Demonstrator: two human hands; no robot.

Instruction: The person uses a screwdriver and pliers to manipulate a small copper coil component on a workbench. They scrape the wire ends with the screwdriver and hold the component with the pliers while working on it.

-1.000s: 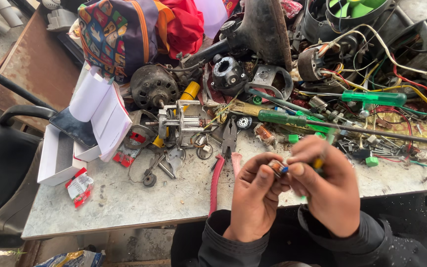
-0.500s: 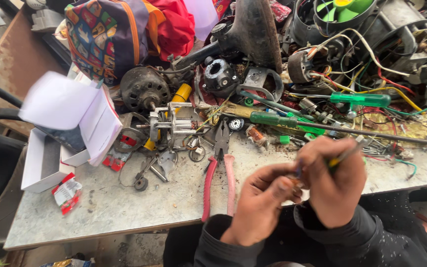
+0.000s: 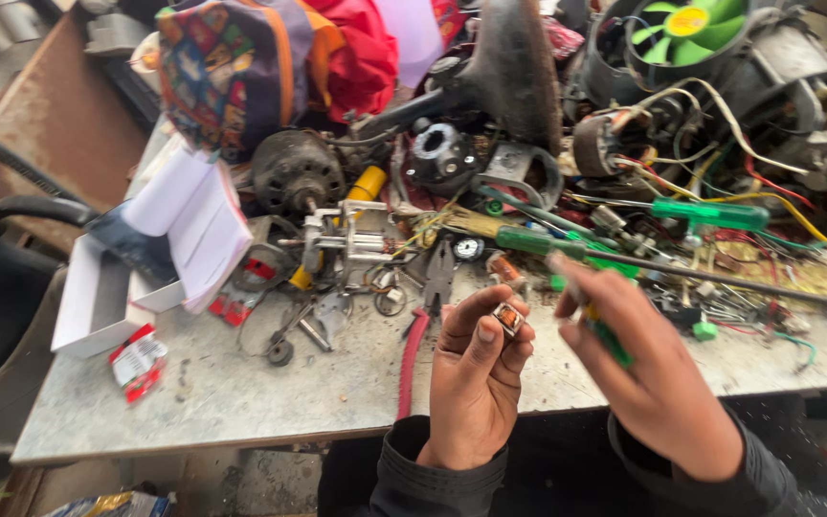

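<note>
Closest to the camera, the left hand [image 3: 476, 383] curls upward with a small square metallic component [image 3: 507, 317] pinched between thumb and fingertips, held above the near edge of the grey stone-topped workbench [image 3: 241, 402]. Beside it the right hand [image 3: 658, 378] is closed around a slim green-handled screwdriver [image 3: 605, 335], whose blurred shaft runs up past the index finger; its tip sits near the component, but whether it touches cannot be told. The work in hand looks like a fine adjustment on that little part, so, as a judgement, it calls for a firm, steady pinch from the left hand, the tool brought in square, and light pressure so the part does not spring loose into the clutter. Just beyond the hands, red-handled pliers [image 3: 418, 330] lie on the bench, jaws pointing away. Further left sit an open white cardboard box [image 3: 98, 297] and a small red-and-white packet [image 3: 138, 361]. Behind them, a dark round electric motor [image 3: 294, 172] stands beside a silver metal bracket assembly [image 3: 346, 239]. At the far right, tangled coloured wires [image 3: 768, 201] spill below a green plastic fan [image 3: 686, 29].
</note>
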